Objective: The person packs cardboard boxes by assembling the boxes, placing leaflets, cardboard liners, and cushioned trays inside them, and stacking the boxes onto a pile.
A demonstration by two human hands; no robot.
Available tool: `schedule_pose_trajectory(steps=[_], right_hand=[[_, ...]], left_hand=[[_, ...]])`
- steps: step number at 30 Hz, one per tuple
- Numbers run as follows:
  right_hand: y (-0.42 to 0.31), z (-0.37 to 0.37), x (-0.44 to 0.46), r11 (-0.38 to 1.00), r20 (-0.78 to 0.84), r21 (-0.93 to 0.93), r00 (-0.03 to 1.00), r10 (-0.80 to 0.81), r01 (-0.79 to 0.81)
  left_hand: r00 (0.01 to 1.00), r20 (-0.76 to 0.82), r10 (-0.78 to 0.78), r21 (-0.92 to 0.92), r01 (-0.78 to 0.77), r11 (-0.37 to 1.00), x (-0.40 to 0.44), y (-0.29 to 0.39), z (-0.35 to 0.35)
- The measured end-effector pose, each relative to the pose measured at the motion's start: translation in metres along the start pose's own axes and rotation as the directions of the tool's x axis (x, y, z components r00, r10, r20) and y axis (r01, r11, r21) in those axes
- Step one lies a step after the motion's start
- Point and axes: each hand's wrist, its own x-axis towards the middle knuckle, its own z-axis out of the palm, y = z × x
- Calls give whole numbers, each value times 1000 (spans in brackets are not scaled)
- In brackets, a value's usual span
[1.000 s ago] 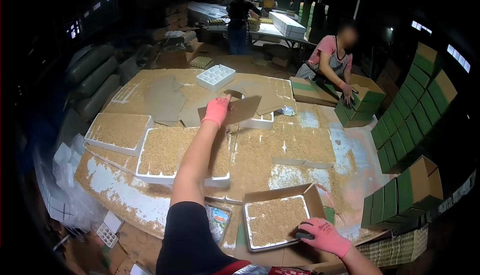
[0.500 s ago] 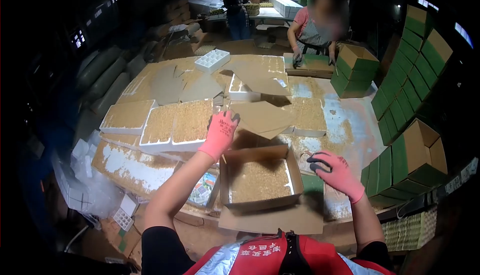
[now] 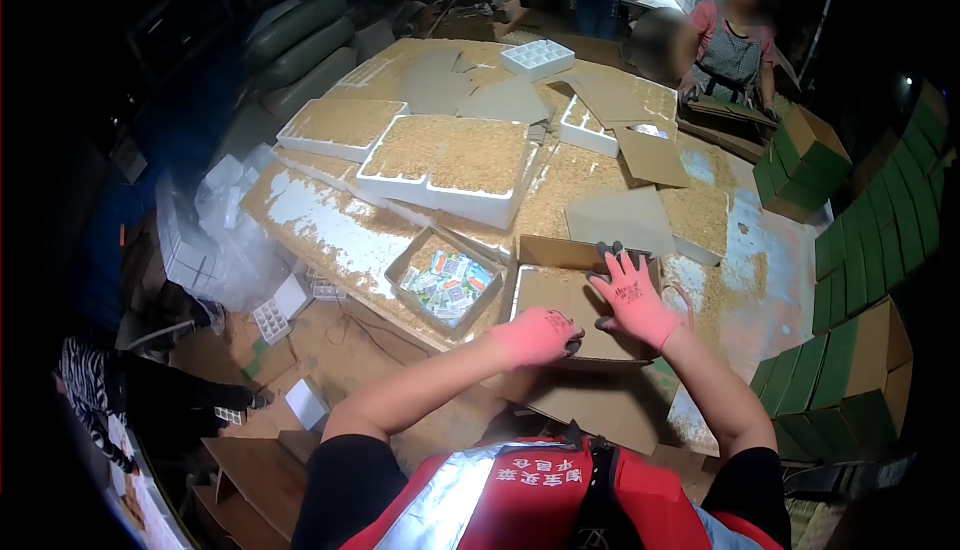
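Observation:
An open cardboard box (image 3: 560, 248) sits at the front of the table, and a brown cardboard sheet (image 3: 553, 295) lies inside it over a white foam tray, whose left edge shows. My left hand (image 3: 540, 337), in a pink glove with dark fingertips, is at the box's front left with its fingers curled; what they grip, if anything, is hidden. My right hand (image 3: 636, 305), gloved alike, rests over the sheet and the box's right side, fingers spread. Behind the box lies a loose cardboard sheet (image 3: 620, 220).
Foam trays filled with sawdust-like crumbs (image 3: 450, 155) stand behind to the left. A small box of printed cards (image 3: 448, 285) is left of the box. Green cartons (image 3: 855, 375) are stacked at right. Across the table, a co-worker (image 3: 735, 50) handles cardboard.
Both hands have come to the box; the left was reaching toward the loose cardboard behind it. A cardboard sheet now covers the crumbs in the box. The view has turned left and down.

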Motion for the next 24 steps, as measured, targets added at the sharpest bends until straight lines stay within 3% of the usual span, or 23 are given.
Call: schedule_pose_trajectory(steps=[2, 3, 4, 5, 6, 9, 10, 11, 13, 14, 15, 17, 19, 21, 22, 23, 24], right_hand=[[-13, 3, -2, 995, -27, -84, 998, -61, 58], [-18, -2, -1, 989, -38, -126, 995, -87, 81], [-28, -16, -1, 996, 49, 47, 996, -73, 71], [-32, 0, 2, 990, 116, 133, 992, -50, 35], [-36, 28, 5, 976, 190, 218, 981, -33, -10], [-30, 42, 22, 935, 299, 344, 954, -19, -89], [-27, 37, 24, 917, 303, 387, 953, -29, -95], [-27, 34, 25, 896, 308, 432, 951, -39, -103], [-32, 29, 18, 914, 284, 383, 959, 22, -135], [-28, 27, 15, 888, 287, 427, 957, 47, -172], [-28, 26, 9, 853, 293, 479, 954, 68, -208], [-30, 9, -7, 843, 138, 495, 977, 164, -211], [-31, -26, -23, 785, 35, 568, 960, 278, -248], [-22, -34, -43, 797, -101, 549, 927, 361, -251], [-17, -36, -52, 776, -162, 574, 894, 419, -260], [-9, -31, -60, 746, -194, 601, 853, 485, -287], [-2, -27, -64, 655, -187, 691, 800, 570, -306]], left_hand=[[925, -214, -313, -383, 216, 898, -50, -12, -45], [745, -218, -630, -598, 408, 690, -72, -40, -42], [557, -242, -794, -746, 417, 519, -91, -76, -30], [333, -421, -844, -712, 454, 535, -102, -136, 24], [334, -201, -921, -637, 669, 382, -108, -177, 47], [365, -139, -920, -596, 711, 373, -92, -234, 102], [274, -247, -930, -422, 833, 358, -78, -249, 121], [258, -201, -945, -373, 872, 317, -72, -256, 125], [237, -214, -948, -427, 850, 309, -76, -273, 132], [217, -307, -927, -485, 802, 348, -78, -292, 155], [203, -268, -942, -550, 771, 323, -86, -291, 151], [272, -153, -950, -493, 812, 312, -103, -305, 146], [349, -183, -919, -383, 836, 393, -113, -281, 97], [373, -454, -809, -438, 697, 567, -98, -239, 56], [427, -596, -680, -383, 593, 709, -81, -182, 10], [344, -836, -428, -212, 517, 829, -52, -169, 30], [616, -705, -353, -145, 361, 921, -34, -109, -16]])
